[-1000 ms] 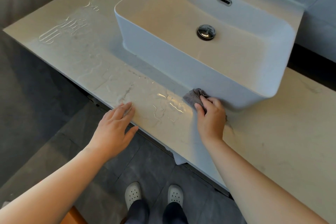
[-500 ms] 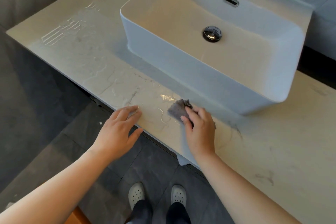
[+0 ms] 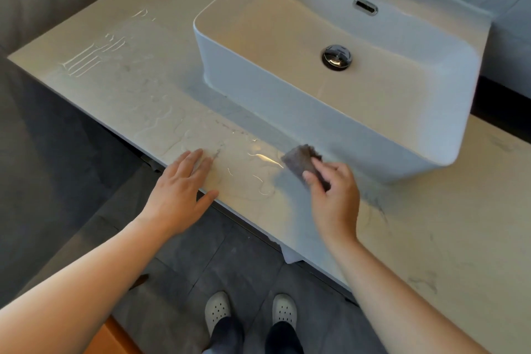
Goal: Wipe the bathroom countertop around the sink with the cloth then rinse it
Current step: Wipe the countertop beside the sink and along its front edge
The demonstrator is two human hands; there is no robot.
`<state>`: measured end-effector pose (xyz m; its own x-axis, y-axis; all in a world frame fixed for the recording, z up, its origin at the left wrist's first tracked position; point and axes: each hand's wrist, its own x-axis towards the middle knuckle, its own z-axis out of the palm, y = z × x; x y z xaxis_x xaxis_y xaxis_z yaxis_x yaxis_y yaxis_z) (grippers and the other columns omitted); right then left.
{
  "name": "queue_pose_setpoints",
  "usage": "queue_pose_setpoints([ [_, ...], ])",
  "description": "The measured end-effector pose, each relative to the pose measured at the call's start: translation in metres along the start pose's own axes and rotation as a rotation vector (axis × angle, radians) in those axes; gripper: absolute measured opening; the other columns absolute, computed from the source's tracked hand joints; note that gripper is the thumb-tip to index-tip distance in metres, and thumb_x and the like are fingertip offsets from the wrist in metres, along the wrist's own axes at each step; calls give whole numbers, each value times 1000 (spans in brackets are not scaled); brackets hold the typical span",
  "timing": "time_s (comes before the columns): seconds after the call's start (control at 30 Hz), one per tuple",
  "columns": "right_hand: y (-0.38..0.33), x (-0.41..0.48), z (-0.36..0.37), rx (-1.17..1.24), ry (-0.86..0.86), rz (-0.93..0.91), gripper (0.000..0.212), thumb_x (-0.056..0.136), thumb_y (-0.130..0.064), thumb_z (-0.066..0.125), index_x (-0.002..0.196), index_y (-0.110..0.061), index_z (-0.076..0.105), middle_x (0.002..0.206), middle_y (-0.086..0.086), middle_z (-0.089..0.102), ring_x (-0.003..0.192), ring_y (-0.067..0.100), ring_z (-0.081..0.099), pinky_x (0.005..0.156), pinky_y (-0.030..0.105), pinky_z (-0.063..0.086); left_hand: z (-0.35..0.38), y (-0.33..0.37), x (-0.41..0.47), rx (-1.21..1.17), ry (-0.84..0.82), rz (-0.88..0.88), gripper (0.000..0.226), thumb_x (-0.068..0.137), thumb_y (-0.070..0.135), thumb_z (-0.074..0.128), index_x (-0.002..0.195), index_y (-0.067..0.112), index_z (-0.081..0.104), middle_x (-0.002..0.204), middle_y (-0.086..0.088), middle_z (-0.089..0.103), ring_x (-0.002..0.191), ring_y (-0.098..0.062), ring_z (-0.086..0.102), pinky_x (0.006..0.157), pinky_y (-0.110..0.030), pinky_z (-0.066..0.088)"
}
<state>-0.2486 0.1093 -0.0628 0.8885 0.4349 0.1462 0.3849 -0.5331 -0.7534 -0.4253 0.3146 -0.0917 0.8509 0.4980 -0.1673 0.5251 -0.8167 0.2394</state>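
Head view, lower centre: right hand point(image 3: 334, 201) pinches the cloth point(image 3: 300, 159) with curled fingers point(image 3: 330, 171), left hand point(image 3: 178, 192) lies flat; wiping outward could push water point(image 3: 258, 158) off the surface point(image 3: 431, 224).

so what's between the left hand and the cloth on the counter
Only wet countertop: shiny water streaks lie between the left hand and the cloth, which the right hand grips. No other object there, as the head view shows.

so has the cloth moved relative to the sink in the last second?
Yes. The cloth in the right hand slid left and away from the sink front wall, then came partway back; it now lies slightly left of its start.
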Motion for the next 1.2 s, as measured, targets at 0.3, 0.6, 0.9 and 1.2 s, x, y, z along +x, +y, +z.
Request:
queue_pose_setpoints([
  [0.3,28,41,37,-203,32,-49,28,83,-14,67,111,-10,69,99,5,65,95,27,58,82,38,48,3,-9,-1,12,22,33,72,87,60,22,147,21,30,156,-2,22,144,-24,16,116,-41,18],
  [0.6,17,28,55,-261,-33,-111,31,86,-19,64,116,-14,67,101,4,60,95,27,55,79,31,33,7,-10,0,32,21,19,69,89,59,22,148,23,26,157,0,20,145,-23,13,117,-42,16],
  [0.9,3,-47,55,-250,-132,-163,33,86,-31,56,115,-24,68,99,-6,57,90,16,54,79,34,38,5,-12,0,57,1,47,69,89,56,18,149,22,24,157,-2,19,145,-24,13,116,-41,11],
  [1.2,-23,-60,35,9,-286,-22,33,87,-22,66,120,-25,64,99,-14,55,96,2,53,85,16,44,-4,-24,7,59,-29,126,77,82,64,15,147,25,29,156,0,24,142,-26,20,114,-43,16],
])
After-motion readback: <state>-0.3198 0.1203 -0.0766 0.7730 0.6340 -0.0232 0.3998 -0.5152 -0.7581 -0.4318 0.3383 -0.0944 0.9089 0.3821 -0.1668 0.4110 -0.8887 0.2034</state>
